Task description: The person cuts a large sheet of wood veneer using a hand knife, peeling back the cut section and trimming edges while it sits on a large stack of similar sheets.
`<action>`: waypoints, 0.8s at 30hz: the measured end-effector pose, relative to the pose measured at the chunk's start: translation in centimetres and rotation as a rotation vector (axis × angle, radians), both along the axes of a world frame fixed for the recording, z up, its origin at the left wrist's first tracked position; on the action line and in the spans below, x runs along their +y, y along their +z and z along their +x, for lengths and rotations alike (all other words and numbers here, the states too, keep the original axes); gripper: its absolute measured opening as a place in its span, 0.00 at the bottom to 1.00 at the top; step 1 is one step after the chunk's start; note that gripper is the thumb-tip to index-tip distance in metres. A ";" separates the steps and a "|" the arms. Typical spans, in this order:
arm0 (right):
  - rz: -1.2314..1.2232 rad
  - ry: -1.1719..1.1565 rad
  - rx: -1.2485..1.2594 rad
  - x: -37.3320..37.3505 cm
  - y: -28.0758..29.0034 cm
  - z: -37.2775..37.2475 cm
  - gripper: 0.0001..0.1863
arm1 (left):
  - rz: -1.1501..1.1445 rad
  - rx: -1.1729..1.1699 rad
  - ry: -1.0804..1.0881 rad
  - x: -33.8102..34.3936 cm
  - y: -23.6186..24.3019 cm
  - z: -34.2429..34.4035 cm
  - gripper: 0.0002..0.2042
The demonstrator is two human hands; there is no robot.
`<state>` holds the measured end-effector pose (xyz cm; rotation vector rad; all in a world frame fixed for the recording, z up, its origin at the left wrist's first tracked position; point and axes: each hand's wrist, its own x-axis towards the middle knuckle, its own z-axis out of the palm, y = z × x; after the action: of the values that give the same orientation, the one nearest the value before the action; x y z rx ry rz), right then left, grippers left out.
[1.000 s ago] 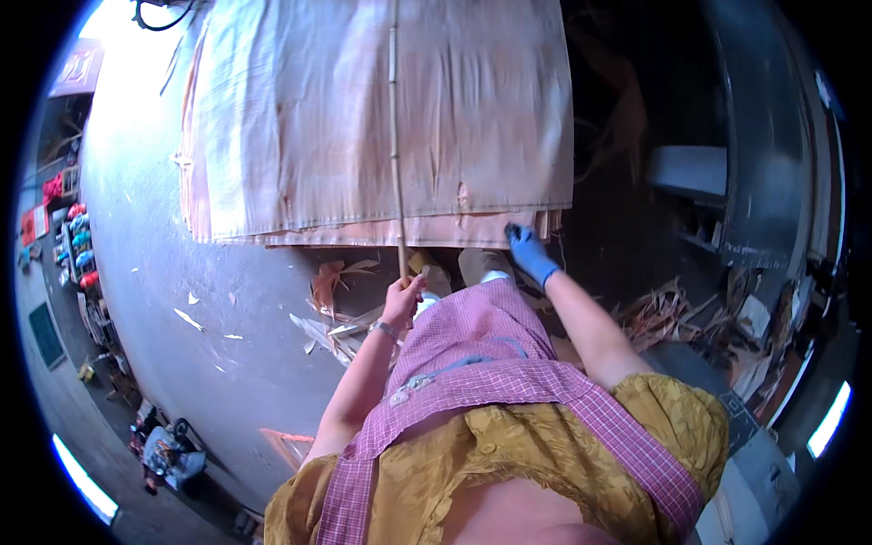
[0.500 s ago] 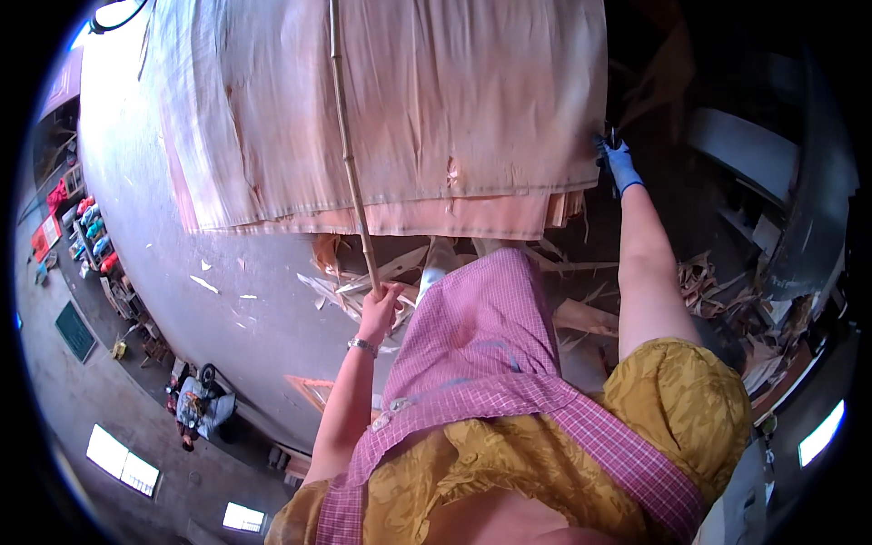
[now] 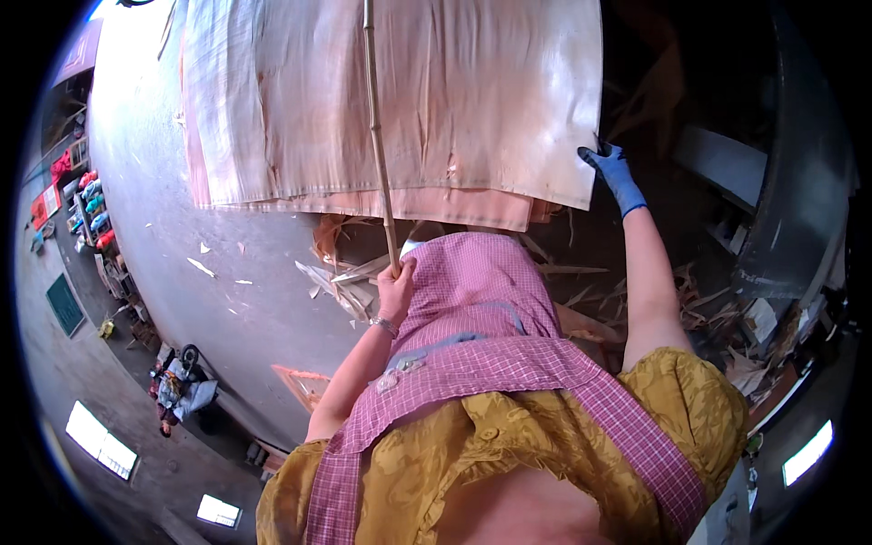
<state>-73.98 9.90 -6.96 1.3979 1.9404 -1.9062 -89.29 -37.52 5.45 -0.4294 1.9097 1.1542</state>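
Note:
My left hand (image 3: 396, 289) is wrapped round the lower end of a long bamboo stick (image 3: 379, 145). The stick slants away from me over a stack of thin wood veneer sheets (image 3: 509, 109), pale and pinkish, with uneven near edges. On my right hand (image 3: 618, 177) is a blue glove with dark fingertips. Its thumb lies over the top sheet's right edge, close to the near corner, while the other fingers are partly hidden. A small dark point shows beside the glove; I cannot make out what it is.
Veneer scraps (image 3: 341, 286) litter the grey floor (image 3: 245, 336) below the stack. More strips lie to the right, beside a dark panel (image 3: 772, 218). Far left are shelves with colourful items (image 3: 94, 204) and a parked motorbike (image 3: 188, 391).
My left hand and the bamboo stick have shifted right and slightly away from me. The right hand's thumb now shows over the top sheet, whose right near corner hangs lower than the sheets beneath.

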 end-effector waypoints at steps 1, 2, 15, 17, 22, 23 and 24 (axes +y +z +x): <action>0.016 0.003 -0.002 -0.5 1.7 -0.8 0.26 | 0.025 0.013 -0.013 -0.2 0.0 0.3 0.14; 0.034 0.004 -0.005 -0.9 2.8 -1.5 0.26 | 0.051 0.025 -0.028 0.0 0.1 0.3 0.14; 0.353 0.200 -0.091 -8.2 13.7 -14.0 0.27 | 0.436 -0.242 -0.246 17.2 2.1 -6.0 0.25; 0.395 0.257 -0.156 -9.2 14.5 -15.4 0.29 | 0.435 -0.258 -0.329 18.5 2.8 -5.9 0.30; 0.394 0.239 -0.162 -11.4 14.5 -17.9 0.28 | 0.401 0.050 -0.254 20.6 1.7 -4.0 0.35; 0.393 0.213 -0.124 -11.7 14.1 -18.0 0.29 | 0.346 0.075 -0.288 20.7 1.7 -4.0 0.30; 0.393 0.187 -0.086 -11.9 13.7 -18.1 0.31 | 0.345 0.075 -0.288 20.6 1.4 -4.0 0.30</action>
<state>-92.09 -1.97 6.79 1.2938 2.3961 -1.4144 -93.33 -16.92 6.89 0.0761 1.7197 1.2839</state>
